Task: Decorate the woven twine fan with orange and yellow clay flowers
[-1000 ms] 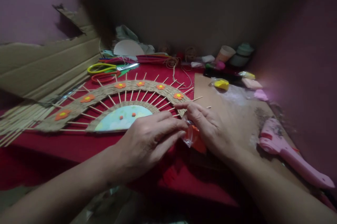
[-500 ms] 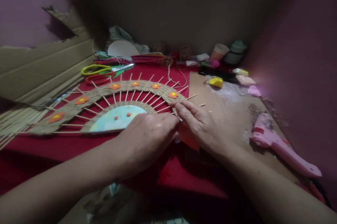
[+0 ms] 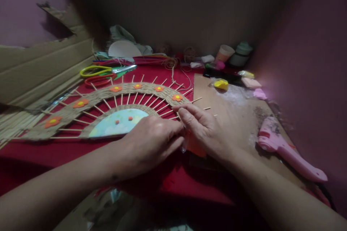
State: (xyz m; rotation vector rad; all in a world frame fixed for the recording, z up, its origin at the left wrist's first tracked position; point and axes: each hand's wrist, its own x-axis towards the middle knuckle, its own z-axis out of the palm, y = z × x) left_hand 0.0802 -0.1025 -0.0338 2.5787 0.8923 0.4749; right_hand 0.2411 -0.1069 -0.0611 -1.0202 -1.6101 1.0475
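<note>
Over the right end of a half-round woven fan, my hands meet at an orange piece in clear plastic. My left hand is closed, its fingertips pinching the plastic's edge. Bent over the orange packet from the other side, my right hand grips it with thumb and fingers; the palm hides much of it. The fan has thin sticks radiating through a twine band, with orange flowers with yellow centres along it. A pale blue half-disc with two small orange dots fills its middle.
Right of my hands, a pink glue gun lies on a brown board. A yellow packet sits farther back. Scissors lie behind the fan, with twine, a cup and a bottle along the back. Cardboard stands left.
The view has shifted slightly. My left hand's fingers have shifted a little at the plastic, and more of its clear edge shows below them. Both hands remain at the orange packet.
</note>
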